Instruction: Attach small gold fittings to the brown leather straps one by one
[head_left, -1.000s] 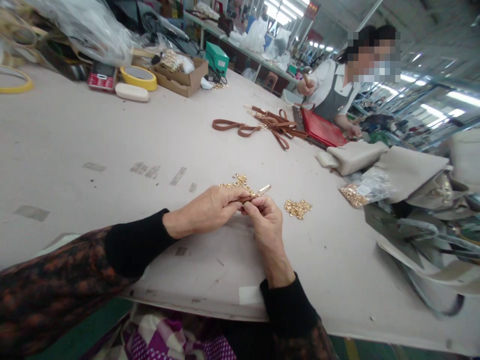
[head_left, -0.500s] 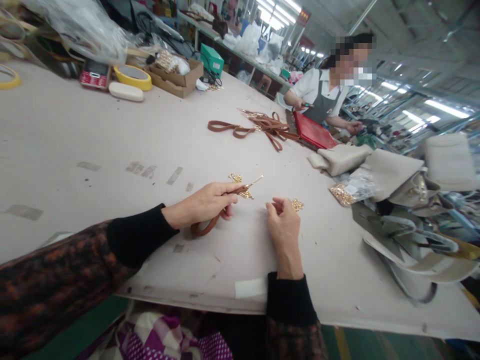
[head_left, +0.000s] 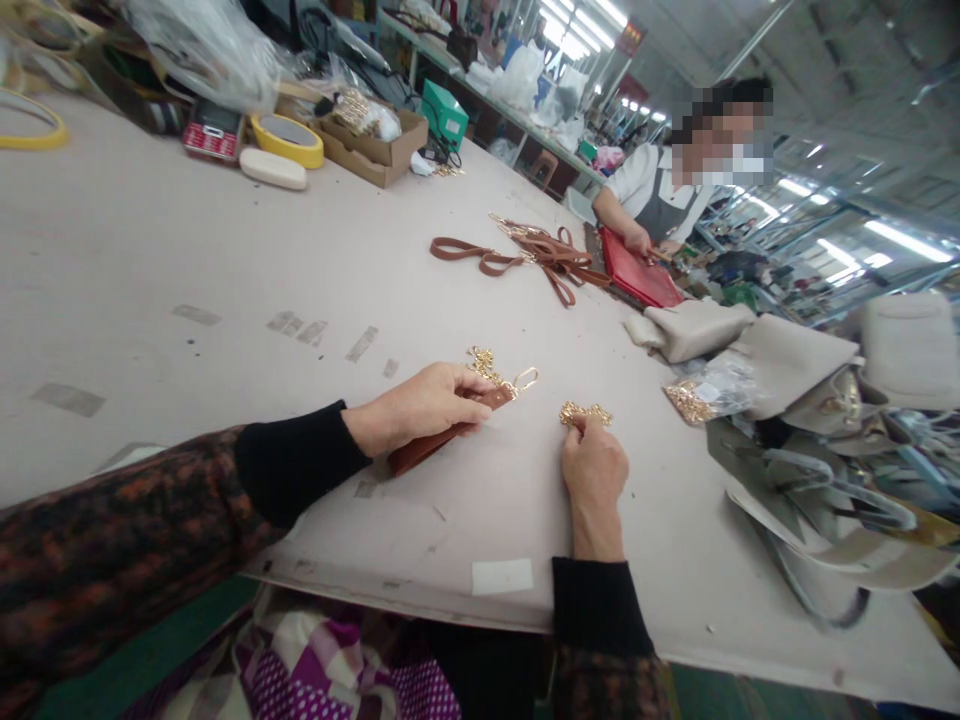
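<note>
My left hand is closed around a brown leather wrist strap, its loop hanging toward the table edge. From the strap's far end a gold clasp sticks out past my fingers. Just beyond that hand lies a small heap of gold metal fittings. My right hand has its fingers bent together at a second pile of gold pieces. What its fingertips hold, if anything, is hidden.
More brown straps lie farther back. A co-worker handles a red bag across the table. Beige bags and a plastic bag of gold parts line the right. A cardboard box and yellow tape stand at back left.
My right hand has moved forward and right to the gold pile, fingers curling down. The strap in my left hand has turned, showing the clasp's open loop. The co-worker's hands have come down to the red bag.
</note>
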